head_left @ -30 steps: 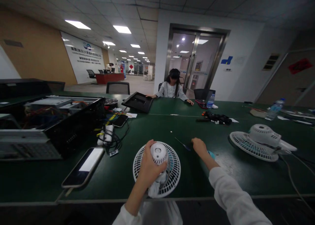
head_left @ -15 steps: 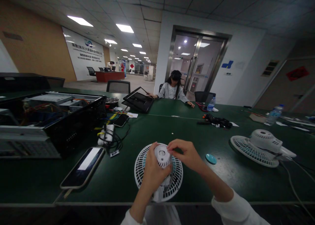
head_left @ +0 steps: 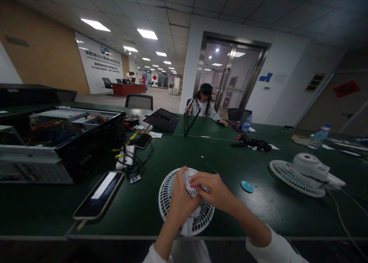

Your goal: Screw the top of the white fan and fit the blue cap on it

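A small white fan (head_left: 165,201) lies face down on the green table close to its front edge, its round grille spread beneath my hands. My left hand (head_left: 181,199) is wrapped around the fan's white rear motor housing (head_left: 188,175) from the left. My right hand (head_left: 211,188) is closed, with its fingertips pinched together on top of that housing; whatever they hold, if anything, is hidden. Just behind the right hand a thin dark tool shaft (head_left: 213,168), like a screwdriver's, lies on the table. A turquoise round cap (head_left: 247,186) rests to the right.
A second white fan (head_left: 297,178) lies at the right with its cable. On the left are a phone (head_left: 99,196), an open computer case (head_left: 86,152) and tangled cables (head_left: 138,165). Across the table a person (head_left: 202,106) holds a black frame (head_left: 186,125) near a black panel (head_left: 163,120).
My right fingertips have shifted left and down over the housing's centre. The tool shaft now shows behind that hand. Across the table, the person has lifted the black frame off the panel, moving it right.
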Tool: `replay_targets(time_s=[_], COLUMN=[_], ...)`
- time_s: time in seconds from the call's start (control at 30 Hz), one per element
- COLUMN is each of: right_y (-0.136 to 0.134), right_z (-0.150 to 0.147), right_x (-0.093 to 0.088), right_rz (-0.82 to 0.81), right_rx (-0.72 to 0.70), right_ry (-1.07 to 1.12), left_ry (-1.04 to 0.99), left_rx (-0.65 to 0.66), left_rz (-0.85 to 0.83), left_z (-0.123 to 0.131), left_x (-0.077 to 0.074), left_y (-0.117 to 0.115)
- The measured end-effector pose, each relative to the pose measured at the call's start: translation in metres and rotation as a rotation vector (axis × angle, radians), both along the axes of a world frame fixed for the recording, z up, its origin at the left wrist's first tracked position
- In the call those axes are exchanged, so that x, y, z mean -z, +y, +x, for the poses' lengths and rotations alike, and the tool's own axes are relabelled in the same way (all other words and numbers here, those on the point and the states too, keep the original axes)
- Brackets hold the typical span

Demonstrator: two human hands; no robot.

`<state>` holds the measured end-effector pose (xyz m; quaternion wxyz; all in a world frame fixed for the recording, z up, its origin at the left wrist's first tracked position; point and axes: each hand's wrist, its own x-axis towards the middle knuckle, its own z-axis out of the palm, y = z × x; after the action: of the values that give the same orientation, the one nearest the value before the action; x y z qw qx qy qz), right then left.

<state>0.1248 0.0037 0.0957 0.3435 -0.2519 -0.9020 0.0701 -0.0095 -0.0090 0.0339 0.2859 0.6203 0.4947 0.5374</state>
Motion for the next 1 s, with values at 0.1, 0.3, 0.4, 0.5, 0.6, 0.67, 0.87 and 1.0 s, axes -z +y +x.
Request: replay_targets(time_s=[0.1, 0.3, 0.4, 0.5, 0.6, 0.67, 0.87, 1.0], right_y=[-0.002, -0.011, -0.003, 0.017, 0.033, 0.037, 0.037, 0.049], right_z=[-0.001, 0.003, 0.024, 0.066, 0.121, 0.155, 0.228, 0.249], right_x=[0.002, 0.012, 0.029, 0.06, 0.1, 0.124, 0.162, 0.168], right_rz=[0.012, 0.105, 0.163, 0.152, 0.118, 0.059, -0.152, -0.269], right_rx=[0.016, 0.022, 0.197, 0.541, 0.904, 1.158, 1.525, 1.344], right_ry=[-0.009, 0.07, 0.19, 0.191, 0.047, -0.075, -0.256, -0.246], left_ry=[-0.008, -0.009, 0.0, 0.004, 0.013, 0.02, 0.021, 0.026], left_rx=[0.009, 0.018, 0.001, -0.006, 0.009, 0.018, 0.017, 0.011], left_rz=[0.001, 0.003, -0.016, -0.045, -0.07, -0.084, -0.095, -0.073], left_z=[0.0, 0.0, 0.0, 0.0, -0.001, -0.002, -0.003, -0.003], left_x=[0.001, 0.001, -0.001, -0.003, -0.004, -0.004, -0.004, 0.0], left_y=[0.0, 0.0, -0.001, -0.001, -0.002, -0.003, -0.003, -0.001])
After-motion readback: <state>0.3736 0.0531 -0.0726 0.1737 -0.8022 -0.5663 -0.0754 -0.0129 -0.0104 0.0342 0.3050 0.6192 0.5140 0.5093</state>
